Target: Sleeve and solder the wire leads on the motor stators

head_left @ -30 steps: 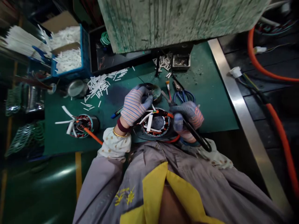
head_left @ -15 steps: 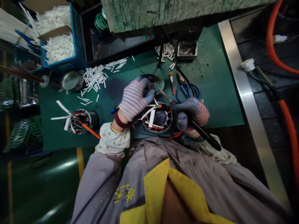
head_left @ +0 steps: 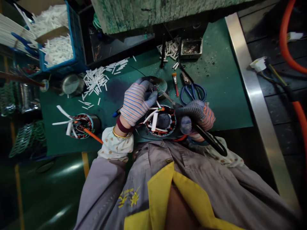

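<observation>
In front of my body lies a round motor stator [head_left: 174, 123] with copper-coloured windings, white sleeves and an orange lead. My left hand [head_left: 136, 101], in a striped glove, is closed in a pinch above its left side; thin wire ends show at the fingertips, partly hidden by them. My gloved right hand [head_left: 198, 116] grips a soldering iron [head_left: 170, 99] whose metal shaft slants up and left towards those fingertips. A shallow round dish [head_left: 162, 85] lies just behind the tip. Whether the tip touches the wires is too small to tell.
A second stator [head_left: 90, 123] stands at left. Cut white sleeves [head_left: 94, 80] lie scattered near a blue bin [head_left: 78, 48] and a round metal lid [head_left: 70, 83]. Blue-handled scissors [head_left: 200, 91], a brush [head_left: 176, 84] and a small metal tray [head_left: 192, 52] are behind the right hand.
The camera view has shifted slightly, so the table and its surroundings appear turned a little. Both hands keep nearly the same pose over the stator, and the soldering iron stays in the right hand.
</observation>
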A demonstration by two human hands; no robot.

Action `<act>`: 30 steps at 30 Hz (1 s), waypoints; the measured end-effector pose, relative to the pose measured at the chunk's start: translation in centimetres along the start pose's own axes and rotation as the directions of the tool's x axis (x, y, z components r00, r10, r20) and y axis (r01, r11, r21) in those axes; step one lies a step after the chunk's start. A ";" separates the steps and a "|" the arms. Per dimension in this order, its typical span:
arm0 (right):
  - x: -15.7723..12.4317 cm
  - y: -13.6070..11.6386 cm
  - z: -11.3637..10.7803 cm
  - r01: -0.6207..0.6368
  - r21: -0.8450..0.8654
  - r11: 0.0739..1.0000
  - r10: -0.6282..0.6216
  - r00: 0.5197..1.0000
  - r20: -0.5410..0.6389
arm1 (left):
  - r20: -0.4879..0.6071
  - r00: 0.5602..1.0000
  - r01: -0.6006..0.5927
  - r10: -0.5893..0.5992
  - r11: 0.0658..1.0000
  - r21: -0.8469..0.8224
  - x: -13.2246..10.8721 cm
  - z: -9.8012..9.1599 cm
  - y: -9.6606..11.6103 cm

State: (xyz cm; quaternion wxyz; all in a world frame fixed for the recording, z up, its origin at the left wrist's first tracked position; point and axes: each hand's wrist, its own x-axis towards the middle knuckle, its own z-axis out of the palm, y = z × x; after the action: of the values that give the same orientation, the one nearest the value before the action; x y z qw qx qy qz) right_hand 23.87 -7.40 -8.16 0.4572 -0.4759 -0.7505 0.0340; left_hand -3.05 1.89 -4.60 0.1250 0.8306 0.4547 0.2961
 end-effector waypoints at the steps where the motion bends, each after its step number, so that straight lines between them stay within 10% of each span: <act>1: 0.0 -0.1 0.1 -0.003 0.001 1.000 0.003 1.000 -0.012 | 0.012 1.000 0.013 -0.013 1.000 -0.013 0.0 -0.1 0.2; 13: -1.0 0.5 -0.3 -0.182 -0.012 0.983 0.180 0.958 0.223 | 0.061 0.994 0.093 -0.092 0.996 -0.002 -0.4 -0.7 0.8; 30: -0.4 -0.3 1.1 -0.076 -0.026 0.997 0.076 0.997 0.009 | 0.085 0.987 0.125 -0.134 0.986 0.109 -0.1 -1.4 1.0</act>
State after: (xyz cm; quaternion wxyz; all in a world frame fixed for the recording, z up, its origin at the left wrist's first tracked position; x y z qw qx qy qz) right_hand 22.96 -7.48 -8.91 0.4454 -0.5099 -0.7346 0.0441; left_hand -3.25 1.20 -3.04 0.1219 0.8174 0.5162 0.2249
